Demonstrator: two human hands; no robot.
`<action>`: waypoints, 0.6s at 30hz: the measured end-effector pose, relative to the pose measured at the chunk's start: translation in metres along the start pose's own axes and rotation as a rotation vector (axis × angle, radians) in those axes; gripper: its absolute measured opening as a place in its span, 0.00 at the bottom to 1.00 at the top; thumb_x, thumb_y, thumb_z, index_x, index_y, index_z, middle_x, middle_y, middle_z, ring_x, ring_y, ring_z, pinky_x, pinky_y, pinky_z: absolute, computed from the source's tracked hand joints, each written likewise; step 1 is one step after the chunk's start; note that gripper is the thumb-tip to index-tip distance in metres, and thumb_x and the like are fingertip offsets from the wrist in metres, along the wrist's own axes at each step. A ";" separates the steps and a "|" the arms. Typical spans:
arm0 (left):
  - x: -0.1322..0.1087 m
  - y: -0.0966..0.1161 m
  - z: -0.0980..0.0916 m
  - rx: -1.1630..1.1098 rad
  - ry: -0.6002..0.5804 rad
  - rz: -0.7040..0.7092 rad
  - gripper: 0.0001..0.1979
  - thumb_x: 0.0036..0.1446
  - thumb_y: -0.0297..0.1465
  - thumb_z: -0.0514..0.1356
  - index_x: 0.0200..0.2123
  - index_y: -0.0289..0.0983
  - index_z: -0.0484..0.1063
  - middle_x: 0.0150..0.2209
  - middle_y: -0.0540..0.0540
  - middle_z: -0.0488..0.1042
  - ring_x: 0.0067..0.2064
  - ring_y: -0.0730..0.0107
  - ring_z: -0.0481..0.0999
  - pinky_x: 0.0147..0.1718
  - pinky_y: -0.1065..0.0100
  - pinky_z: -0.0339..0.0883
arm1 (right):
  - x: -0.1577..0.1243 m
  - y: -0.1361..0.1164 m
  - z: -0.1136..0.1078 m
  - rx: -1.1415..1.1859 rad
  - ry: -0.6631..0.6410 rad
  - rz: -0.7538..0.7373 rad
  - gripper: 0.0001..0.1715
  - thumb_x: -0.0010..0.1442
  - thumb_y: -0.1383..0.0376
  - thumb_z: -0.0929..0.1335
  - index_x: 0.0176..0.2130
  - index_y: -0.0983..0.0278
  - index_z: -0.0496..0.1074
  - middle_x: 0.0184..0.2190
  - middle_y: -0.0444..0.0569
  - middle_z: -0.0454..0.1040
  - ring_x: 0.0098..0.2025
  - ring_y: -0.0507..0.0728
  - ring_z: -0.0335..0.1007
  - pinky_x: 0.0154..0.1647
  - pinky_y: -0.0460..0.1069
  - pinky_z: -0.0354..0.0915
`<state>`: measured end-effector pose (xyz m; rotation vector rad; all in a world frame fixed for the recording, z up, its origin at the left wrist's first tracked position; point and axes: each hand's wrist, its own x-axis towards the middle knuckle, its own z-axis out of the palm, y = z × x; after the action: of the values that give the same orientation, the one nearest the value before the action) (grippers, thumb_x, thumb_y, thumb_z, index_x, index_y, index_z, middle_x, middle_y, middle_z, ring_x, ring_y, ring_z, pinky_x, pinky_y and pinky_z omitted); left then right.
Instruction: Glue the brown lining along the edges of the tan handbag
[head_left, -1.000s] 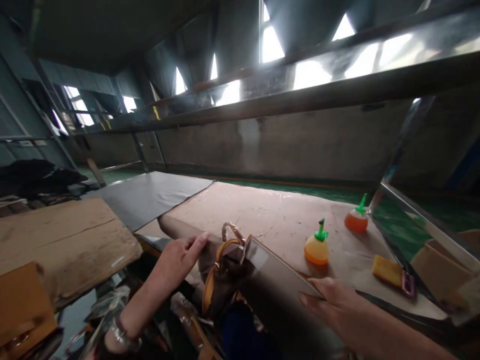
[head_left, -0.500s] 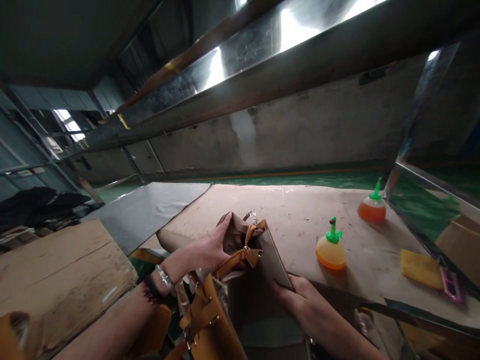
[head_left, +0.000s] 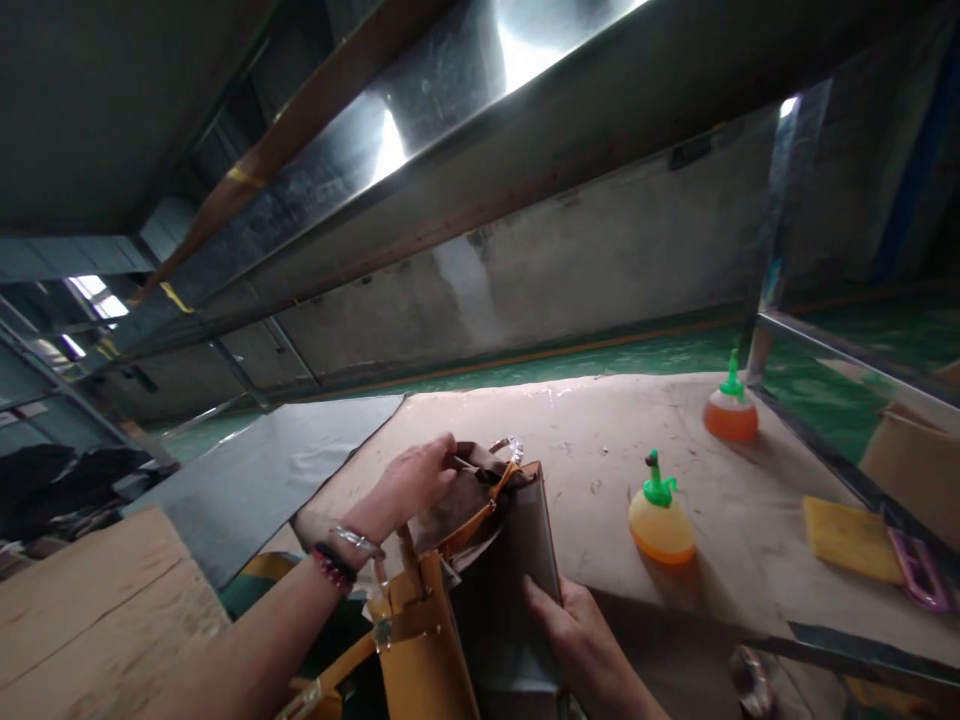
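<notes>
A tan leather handbag (head_left: 420,640) with a brown paper stuffing and a clear-wrapped handle (head_left: 504,446) stands at the near edge of the paper-covered table (head_left: 600,430). My left hand (head_left: 409,485) is closed over the crumpled brown paper at the bag's open top. My right hand (head_left: 570,630) holds the bag's grey side panel (head_left: 517,560) from below, thumb against it. A bracelet and bead band circle my left wrist.
Two round squeeze bottles with green nozzles stand on the table: a yellow one (head_left: 661,520) and an orange one (head_left: 730,412). A yellow sponge (head_left: 851,538) and pink clip (head_left: 916,572) lie at right. A grey sheet (head_left: 255,480) and cardboard (head_left: 97,610) lie left.
My left hand moved from the table edge onto the bag's top and gripped the paper. The bag rose upright, and my right hand slid down under its grey side. The view tilted.
</notes>
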<state>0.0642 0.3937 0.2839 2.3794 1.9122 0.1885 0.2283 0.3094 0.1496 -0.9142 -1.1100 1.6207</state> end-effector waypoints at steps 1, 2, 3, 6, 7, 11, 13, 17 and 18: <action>-0.005 0.007 -0.005 -0.020 0.017 0.001 0.10 0.55 0.32 0.55 0.39 0.36 0.71 0.31 0.46 0.76 0.32 0.66 0.73 0.29 0.69 0.61 | 0.001 0.000 -0.001 0.005 0.012 0.008 0.40 0.48 0.38 0.67 0.38 0.72 0.72 0.31 0.56 0.75 0.36 0.62 0.69 0.39 0.52 0.64; -0.012 0.014 -0.011 -0.053 0.009 0.022 0.11 0.57 0.37 0.55 0.35 0.37 0.71 0.28 0.48 0.75 0.30 0.69 0.72 0.28 0.71 0.61 | 0.003 0.000 -0.002 0.013 0.023 0.016 0.40 0.47 0.38 0.67 0.38 0.72 0.72 0.32 0.56 0.76 0.36 0.62 0.69 0.38 0.52 0.64; -0.020 0.019 -0.016 -0.131 -0.010 0.067 0.13 0.58 0.40 0.53 0.32 0.37 0.71 0.26 0.50 0.74 0.28 0.71 0.70 0.26 0.71 0.60 | 0.004 0.001 -0.002 0.023 0.029 0.025 0.40 0.48 0.38 0.67 0.38 0.72 0.72 0.32 0.56 0.76 0.35 0.61 0.69 0.36 0.51 0.64; -0.040 0.009 -0.023 -0.244 0.154 0.164 0.15 0.58 0.43 0.52 0.36 0.40 0.72 0.33 0.50 0.75 0.32 0.71 0.72 0.31 0.72 0.63 | 0.008 0.006 -0.005 0.060 0.030 0.051 0.39 0.48 0.39 0.68 0.41 0.72 0.72 0.35 0.57 0.77 0.35 0.62 0.72 0.33 0.51 0.65; -0.043 -0.005 -0.022 -0.237 0.255 0.100 0.15 0.58 0.43 0.52 0.36 0.40 0.72 0.34 0.49 0.75 0.35 0.69 0.73 0.33 0.71 0.64 | 0.009 0.008 -0.006 0.090 0.022 0.058 0.39 0.48 0.40 0.68 0.41 0.72 0.72 0.35 0.57 0.77 0.36 0.63 0.72 0.33 0.52 0.66; -0.049 -0.081 0.007 -0.368 0.138 -0.456 0.12 0.46 0.41 0.56 0.31 0.39 0.68 0.29 0.47 0.74 0.37 0.61 0.73 0.38 0.64 0.64 | 0.007 0.009 -0.011 0.301 -0.029 0.091 0.35 0.49 0.45 0.71 0.44 0.72 0.72 0.35 0.57 0.78 0.39 0.64 0.75 0.38 0.53 0.68; -0.057 -0.109 0.038 -0.465 -0.052 -0.513 0.13 0.40 0.42 0.59 0.21 0.39 0.65 0.21 0.48 0.71 0.31 0.60 0.73 0.33 0.63 0.66 | 0.006 0.008 -0.014 0.357 -0.058 0.113 0.34 0.49 0.47 0.73 0.44 0.73 0.73 0.34 0.57 0.79 0.39 0.65 0.75 0.39 0.54 0.68; -0.085 -0.123 0.100 -0.752 -0.370 -0.571 0.22 0.33 0.49 0.62 0.25 0.37 0.70 0.20 0.44 0.73 0.23 0.58 0.74 0.22 0.62 0.66 | 0.006 0.008 -0.022 0.361 -0.091 0.194 0.35 0.50 0.48 0.73 0.46 0.73 0.72 0.32 0.57 0.79 0.35 0.65 0.77 0.37 0.55 0.69; -0.091 -0.122 0.111 -0.804 -0.367 -0.571 0.23 0.34 0.50 0.62 0.26 0.36 0.70 0.19 0.45 0.72 0.22 0.60 0.73 0.22 0.63 0.66 | 0.007 0.008 -0.024 0.359 -0.096 0.218 0.35 0.50 0.49 0.73 0.47 0.72 0.72 0.32 0.57 0.79 0.34 0.65 0.77 0.36 0.54 0.69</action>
<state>-0.0562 0.3328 0.1528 1.2222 1.7743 0.3580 0.2464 0.3208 0.1335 -0.7439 -0.7648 1.9815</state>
